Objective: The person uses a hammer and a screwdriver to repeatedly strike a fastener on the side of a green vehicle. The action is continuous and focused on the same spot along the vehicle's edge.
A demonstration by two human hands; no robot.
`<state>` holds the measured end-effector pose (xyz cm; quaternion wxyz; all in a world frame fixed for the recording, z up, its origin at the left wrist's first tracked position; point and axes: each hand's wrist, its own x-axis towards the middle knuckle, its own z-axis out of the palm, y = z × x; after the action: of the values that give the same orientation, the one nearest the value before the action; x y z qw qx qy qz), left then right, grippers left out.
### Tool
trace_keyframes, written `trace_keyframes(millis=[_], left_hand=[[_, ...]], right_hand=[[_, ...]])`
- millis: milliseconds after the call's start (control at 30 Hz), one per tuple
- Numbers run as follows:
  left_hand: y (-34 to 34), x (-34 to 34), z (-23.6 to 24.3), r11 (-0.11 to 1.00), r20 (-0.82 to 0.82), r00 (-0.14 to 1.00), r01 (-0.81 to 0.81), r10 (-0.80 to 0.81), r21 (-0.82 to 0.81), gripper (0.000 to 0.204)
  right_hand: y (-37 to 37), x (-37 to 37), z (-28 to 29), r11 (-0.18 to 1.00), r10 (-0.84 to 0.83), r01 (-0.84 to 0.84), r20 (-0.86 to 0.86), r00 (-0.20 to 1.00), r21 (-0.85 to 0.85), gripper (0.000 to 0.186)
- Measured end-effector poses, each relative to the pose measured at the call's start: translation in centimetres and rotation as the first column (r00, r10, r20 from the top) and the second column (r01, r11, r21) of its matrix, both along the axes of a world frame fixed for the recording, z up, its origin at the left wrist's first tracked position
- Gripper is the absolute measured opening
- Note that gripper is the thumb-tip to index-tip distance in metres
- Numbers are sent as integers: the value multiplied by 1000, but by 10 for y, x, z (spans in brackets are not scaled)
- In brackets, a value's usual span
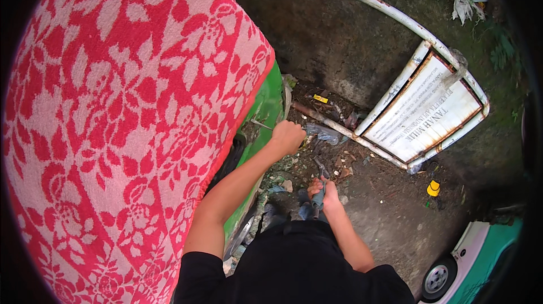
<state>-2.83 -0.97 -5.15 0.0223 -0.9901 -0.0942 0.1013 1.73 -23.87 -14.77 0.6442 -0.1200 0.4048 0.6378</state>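
Nearest: a red-and-pink floral blanket (136, 123), draped over a green vehicle (270, 100) at the person's left. Its hem follows the vehicle's near edge, close along the left forearm (237, 176).

Right hand (330, 195) low in front of the body, its fingers (313, 189) wrapped round the grey-blue handle of a tool (318, 198). Metal head points away from the body, above the ground (376, 196); exact type unclear.

Left hand (289, 137) farther out, closed on a thin metal rod (262, 125). Rod sticks out leftward over the vehicle's outer edge, near its far corner. Contact with the green body: cannot tell.

Risks, my judgement: rod could skid and scratch the paint if pushed at a slant; a slack grip could drop it among the rubble. Tool head could knock a shin if the right wrist drops. Loose litter might turn a foot. Hem could snag on the rod if the left arm swings back.

Beyond: crumpled clear plastic (323, 133), white sign (427, 112) in a rusty pipe frame (390, 103), then the stained wall (317, 32).
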Motion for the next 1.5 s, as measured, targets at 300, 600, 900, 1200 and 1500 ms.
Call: trace_keyframes(millis=[300,600,900,1200,1500], left_hand=[[2,-9,3,999,-83,996,16,-14,29,16],[0,-4,14,999,-119,993,22,-19,27,11],[-1,-5,17,999,-113,993,32,-31,8,15],[1,-7,8,999,-157,988,23,-15,44,13],[2,-5,13,997,-123,992,40,-32,61,12]], right_hand=[[-3,0,4,997,5,-3,-31,1000,74,36],[1,-7,25,950,36,-12,-71,997,312,35],[0,0,0,995,-48,55,77,996,-89,36],[0,4,2,999,-1,2,32,999,-49,36],[3,12,17,992,48,-45,-23,999,120,35]])
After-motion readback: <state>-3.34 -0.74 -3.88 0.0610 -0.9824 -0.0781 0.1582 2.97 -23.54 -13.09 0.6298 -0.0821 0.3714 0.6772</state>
